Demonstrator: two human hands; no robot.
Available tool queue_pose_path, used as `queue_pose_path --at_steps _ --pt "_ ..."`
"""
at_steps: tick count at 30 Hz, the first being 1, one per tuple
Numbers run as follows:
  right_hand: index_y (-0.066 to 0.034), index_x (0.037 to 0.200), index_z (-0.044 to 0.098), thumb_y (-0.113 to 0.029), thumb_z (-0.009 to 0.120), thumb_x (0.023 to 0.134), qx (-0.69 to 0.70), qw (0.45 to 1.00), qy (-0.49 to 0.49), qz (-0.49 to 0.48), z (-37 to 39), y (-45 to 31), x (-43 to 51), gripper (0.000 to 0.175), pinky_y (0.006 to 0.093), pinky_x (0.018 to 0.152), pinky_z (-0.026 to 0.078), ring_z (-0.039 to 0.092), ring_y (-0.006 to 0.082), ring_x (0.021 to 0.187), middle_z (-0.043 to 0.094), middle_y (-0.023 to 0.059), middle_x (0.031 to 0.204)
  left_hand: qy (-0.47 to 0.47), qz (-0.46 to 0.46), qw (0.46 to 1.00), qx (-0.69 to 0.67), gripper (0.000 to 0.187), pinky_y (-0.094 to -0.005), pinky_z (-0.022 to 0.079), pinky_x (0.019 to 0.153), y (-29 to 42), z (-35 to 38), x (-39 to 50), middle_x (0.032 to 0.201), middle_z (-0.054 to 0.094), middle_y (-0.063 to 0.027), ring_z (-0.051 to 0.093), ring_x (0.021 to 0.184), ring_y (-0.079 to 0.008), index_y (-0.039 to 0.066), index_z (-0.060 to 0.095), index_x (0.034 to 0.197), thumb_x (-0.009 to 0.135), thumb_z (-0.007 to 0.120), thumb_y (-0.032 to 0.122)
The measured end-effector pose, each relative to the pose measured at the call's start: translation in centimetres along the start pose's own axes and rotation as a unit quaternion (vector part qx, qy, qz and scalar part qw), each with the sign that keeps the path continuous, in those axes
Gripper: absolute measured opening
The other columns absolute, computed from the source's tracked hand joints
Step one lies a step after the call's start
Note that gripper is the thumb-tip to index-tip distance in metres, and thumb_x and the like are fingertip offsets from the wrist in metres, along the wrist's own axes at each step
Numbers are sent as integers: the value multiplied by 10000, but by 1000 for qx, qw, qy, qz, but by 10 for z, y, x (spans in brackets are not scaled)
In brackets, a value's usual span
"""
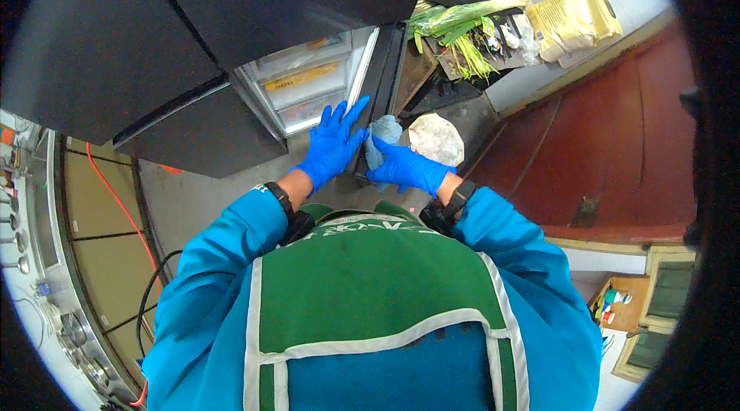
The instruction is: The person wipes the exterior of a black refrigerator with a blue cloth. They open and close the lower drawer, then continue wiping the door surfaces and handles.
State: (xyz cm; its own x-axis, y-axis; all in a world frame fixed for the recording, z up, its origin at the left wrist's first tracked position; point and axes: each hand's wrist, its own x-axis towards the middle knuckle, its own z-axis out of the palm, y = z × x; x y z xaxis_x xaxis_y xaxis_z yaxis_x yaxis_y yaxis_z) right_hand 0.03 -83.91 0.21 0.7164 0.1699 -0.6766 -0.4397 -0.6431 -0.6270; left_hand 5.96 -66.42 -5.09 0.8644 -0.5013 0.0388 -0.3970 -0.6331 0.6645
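Note:
My right hand [411, 168], in a blue glove, presses a light blue cloth [385, 131] against the outer side of an opened refrigerator door [383, 72]. The cloth is bunched under the fingers and hangs a little below them. My left hand [335, 144], gloved in blue too, lies by the door's inner edge with its fingers spread and nothing in it. Behind the door, the lit compartment [300, 84] shows transparent drawers with packed goods, one of them yellow. Dark closed doors [283, 0] of the same refrigerator rise above and to the left.
Right of the door stands a round, whitish-topped container [436, 140]. Farther back are green leeks [462, 20] and a yellow bag [572, 20]. A dark red wooden door [613, 145] is on the right. A steel counter [87, 318] with pans and a red hose [118, 197] line the left.

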Motion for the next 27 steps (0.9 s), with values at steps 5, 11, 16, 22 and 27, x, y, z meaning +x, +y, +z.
queue_pose_path --at_steps 5,11,16,22,27 --pt "-98 1377 382 -410 677 740 -171 973 -4 -152 22 11 -10 768 472 939 436 530 417 1112 525 271 1224 12 7 1000 -2 733 -633 217 1030 -2 1 0 1481 263 -184 200 1363 -446 384 168 1460 853 566 488" --pt "-90 1233 515 -430 663 734 -69 993 -14 -96 24 4 -5 622 451 804 501 608 380 979 595 231 1121 -3 -3 1000 -28 853 -618 191 1052 1 0 0 1494 233 -187 172 1375 -441 393 157 1460 772 636 545" --pt "-112 1110 569 -528 675 709 -348 918 91 -166 25 -5 1 587 432 660 525 648 318 866 653 147 993 -9 -1 1000 28 884 -513 175 1119 7 -4 0 1467 267 -230 196 1352 -472 297 176 1472 765 680 464" --pt "-120 851 644 -401 623 722 -423 849 191 -253 28 -2 -12 310 460 584 502 624 330 667 642 134 814 -18 10 1000 -19 873 -621 188 1056 8 0 2 1500 213 -191 177 1368 -455 388 144 1462 759 631 562" --pt "-122 912 650 -475 639 746 -400 874 174 -215 30 6 -15 390 434 590 501 643 308 722 653 133 813 -4 -5 1000 -23 870 -626 188 1054 12 7 0 1492 228 -201 179 1369 -450 377 154 1463 760 636 546"
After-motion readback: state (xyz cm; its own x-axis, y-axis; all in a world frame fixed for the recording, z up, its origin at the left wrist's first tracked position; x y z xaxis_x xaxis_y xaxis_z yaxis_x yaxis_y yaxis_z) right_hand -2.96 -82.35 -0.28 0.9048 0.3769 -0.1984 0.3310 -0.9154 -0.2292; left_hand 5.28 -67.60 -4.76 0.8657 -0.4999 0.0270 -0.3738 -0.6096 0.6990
